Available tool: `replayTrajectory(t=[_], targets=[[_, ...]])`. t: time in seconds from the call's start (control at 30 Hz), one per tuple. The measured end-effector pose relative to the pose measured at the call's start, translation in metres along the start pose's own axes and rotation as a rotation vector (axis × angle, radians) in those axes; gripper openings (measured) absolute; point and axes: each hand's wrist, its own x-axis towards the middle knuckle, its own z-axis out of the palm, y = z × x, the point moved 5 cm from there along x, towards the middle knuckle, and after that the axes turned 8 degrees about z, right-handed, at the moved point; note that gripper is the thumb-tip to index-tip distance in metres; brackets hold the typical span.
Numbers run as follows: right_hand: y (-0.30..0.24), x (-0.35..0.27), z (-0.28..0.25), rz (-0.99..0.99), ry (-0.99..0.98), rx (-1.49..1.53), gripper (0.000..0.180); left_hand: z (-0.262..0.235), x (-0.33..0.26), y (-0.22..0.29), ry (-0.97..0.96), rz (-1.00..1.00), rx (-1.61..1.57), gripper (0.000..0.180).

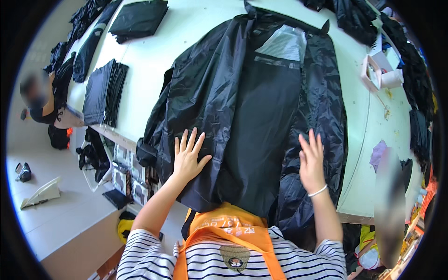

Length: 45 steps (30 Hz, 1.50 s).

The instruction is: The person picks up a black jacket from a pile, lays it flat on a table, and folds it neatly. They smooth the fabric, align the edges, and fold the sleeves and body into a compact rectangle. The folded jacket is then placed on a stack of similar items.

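A: Starting closest in, what are the hands doing?

B: The left hand [188,156] lies flat with fingers spread, palm down on the black jacket [247,112], gripping nothing. It presses the jacket's left panel close to the near edge of the white table [154,60].

A: And the other one?

B: The right hand [311,163] is open too, fingers straight and close together, resting on the crinkled right side of the jacket. It holds nothing. A thin white bracelet [318,191] sits at the wrist.

A: Where does the jacket lie?

B: Spread over the middle of the table, its lower hem hanging over the near edge toward the person, its collar end pointing to the far edge. A smoother dark panel runs down its centre, and a pale mesh lining [285,44] shows near the far end.

A: What sits to the sides?

B: By the table's left edge there is a stack of folded black garments [105,93], well apart from the jacket. At the right edge stands a white tape dispenser [379,71], and a small purple scrap [378,154] lies nearer the near right corner.

A: Farther back?

B: Another folded black piece [139,18] lies toward the far left corner, and more dark cloth is heaped along the far right corner [354,14]. I think those are the same kind of jacket, but the rim of the view bends too much to be sure. Another person [39,100] stands beyond the left edge.
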Motion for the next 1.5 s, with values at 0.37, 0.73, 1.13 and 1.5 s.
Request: replayTrajectory(t=[0.37,0.73,1.13,1.5], targets=[[0.088,0.093,0.072,0.07,0.184,-0.207,0.047,0.019,0.127,-0.058,0.23,0.066,0.07,0.068],[-0.106,0.037,0.145,0.146,0.05,0.368,0.015,-0.008,-0.022,-0.03,0.289,0.163,-0.539,0.028],[-0.088,-0.042,0.166,0.781,-0.117,0.534,0.016,0.061,-0.054,-0.003,-0.6,-0.15,-1.577,0.042],[-0.155,-0.123,0.118,0.825,-0.169,1.78,0.024,0.015,-0.091,0.042,-1.052,-0.291,-1.92,0.059]])
